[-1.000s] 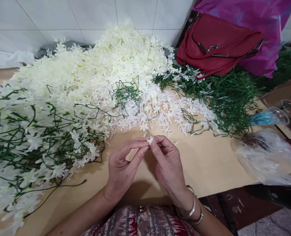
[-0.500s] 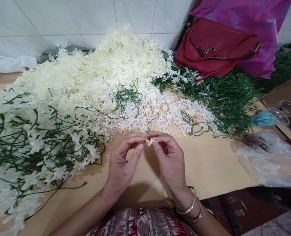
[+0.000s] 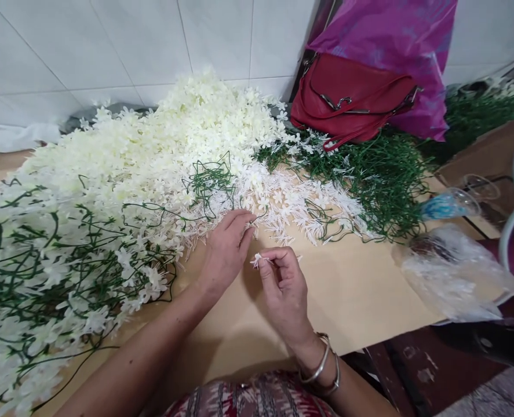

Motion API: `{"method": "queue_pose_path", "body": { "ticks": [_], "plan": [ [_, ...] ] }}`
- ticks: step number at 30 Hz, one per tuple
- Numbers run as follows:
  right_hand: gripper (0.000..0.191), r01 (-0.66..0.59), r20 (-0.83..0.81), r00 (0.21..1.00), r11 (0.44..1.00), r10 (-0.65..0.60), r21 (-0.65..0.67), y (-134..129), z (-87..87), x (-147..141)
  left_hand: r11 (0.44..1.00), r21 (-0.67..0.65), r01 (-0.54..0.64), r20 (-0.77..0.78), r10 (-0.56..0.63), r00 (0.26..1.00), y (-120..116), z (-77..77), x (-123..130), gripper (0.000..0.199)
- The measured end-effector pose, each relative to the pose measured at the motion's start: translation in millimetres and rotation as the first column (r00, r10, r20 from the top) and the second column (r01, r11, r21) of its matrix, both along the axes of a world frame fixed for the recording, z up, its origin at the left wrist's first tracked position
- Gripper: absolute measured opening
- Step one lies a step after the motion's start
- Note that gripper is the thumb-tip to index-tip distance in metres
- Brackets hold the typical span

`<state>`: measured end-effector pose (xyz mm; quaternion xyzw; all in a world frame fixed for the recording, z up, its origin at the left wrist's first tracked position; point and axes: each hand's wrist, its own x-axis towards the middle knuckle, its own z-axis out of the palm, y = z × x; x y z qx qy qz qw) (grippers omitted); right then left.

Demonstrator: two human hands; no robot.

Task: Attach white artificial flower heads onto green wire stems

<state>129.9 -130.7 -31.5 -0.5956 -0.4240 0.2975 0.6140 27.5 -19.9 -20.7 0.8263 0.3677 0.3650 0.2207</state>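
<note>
My right hand (image 3: pixel 285 289) is closed in a pinch on a small white artificial flower (image 3: pixel 258 260), held just above the table. My left hand (image 3: pixel 226 249) is farther forward, its thumb and fingertips closed at the end of a thin green plastic stem (image 3: pixel 264 213). White stamen pieces (image 3: pixel 283 231) lie scattered just beyond both hands. A tangle of loose green stems (image 3: pixel 211 179) rests on the heap of white flower heads (image 3: pixel 187 133) behind them.
Assembled flower sprays with green stems (image 3: pixel 65 260) cover the left side. On the right are a pile of green stems (image 3: pixel 382 179), a red handbag (image 3: pixel 352 98), a purple bag (image 3: pixel 391 35), a plastic cup (image 3: pixel 450 204) and a clear plastic bag (image 3: pixel 456 278). A tiled wall (image 3: pixel 217 35) stands behind.
My hands have come apart. The left has moved forward to the green stem, while the right has drawn slightly back with the white flower. The view has shifted to the right.
</note>
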Motion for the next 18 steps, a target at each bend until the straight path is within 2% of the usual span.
{"method": "queue_pose_path", "body": {
  "ticks": [4, 7, 9, 13, 18],
  "plan": [
    [0.003, 0.023, -0.032, 0.999, 1.0, -0.023, 0.017, 0, 2.1, 2, 0.987, 0.155, 0.038, -0.096, -0.024, 0.995, 8, -1.9, 11, 0.02],
    [0.003, 0.016, -0.064, 0.998, 1.0, -0.015, 0.017, 0, 2.7, 1, 0.968, 0.248, 0.049, -0.239, 0.012, 0.971, 24, -1.4, 26, 0.02],
    [0.004, 0.012, -0.081, 0.997, 1.0, -0.011, 0.016, 0, 2.2, 1, 0.96, 0.276, 0.042, -0.32, 0.05, 0.946, 37, -1.2, 39, 0.021],
    [0.005, 0.016, -0.091, 0.996, 1.0, -0.013, 0.026, 0, 1.3, 3, 0.957, 0.291, 0.0, -0.367, 0.111, 0.924, 56, 0.0, 59, 0.017],
    [0.008, 0.012, -0.119, 0.993, 1.0, -0.009, 0.018, 1, 3.0, 7, 0.944, 0.328, -0.018, -0.385, 0.151, 0.91, 58, 6.4, 47, 0.014]
  ]
}}
